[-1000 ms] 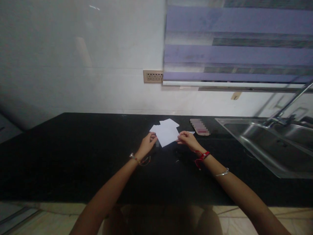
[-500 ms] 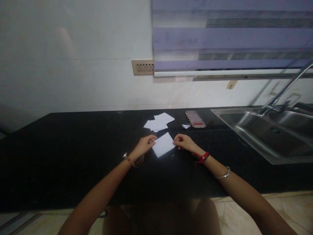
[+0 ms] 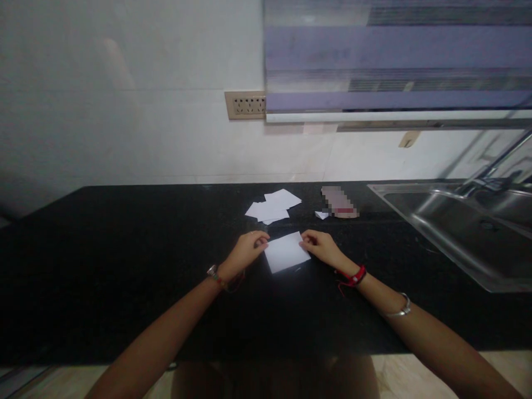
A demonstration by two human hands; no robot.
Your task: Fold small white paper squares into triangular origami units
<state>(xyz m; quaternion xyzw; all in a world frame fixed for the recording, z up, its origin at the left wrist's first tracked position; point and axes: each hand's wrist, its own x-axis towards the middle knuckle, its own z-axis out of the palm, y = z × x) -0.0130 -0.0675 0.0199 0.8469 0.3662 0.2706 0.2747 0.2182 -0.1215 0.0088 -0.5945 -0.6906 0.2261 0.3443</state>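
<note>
A small white sheet of paper (image 3: 287, 252) is held just over the black countertop (image 3: 124, 260). My left hand (image 3: 245, 252) pinches its upper left corner with curled fingers. My right hand (image 3: 322, 247) pinches the upper right corner the same way. Both wrists wear bracelets. Behind the sheet lies a loose pile of white paper sheets (image 3: 272, 206).
A small paper scrap (image 3: 321, 214) and a blurred-out flat object (image 3: 338, 201) lie right of the pile. A steel sink (image 3: 465, 227) with a tap fills the right side. A wall socket (image 3: 245, 105) and a purple striped blind (image 3: 394, 61) hang on the back wall.
Both hands drew one sheet from the pile toward me, then turned it slightly so it sits squarer. The pile stays behind.
</note>
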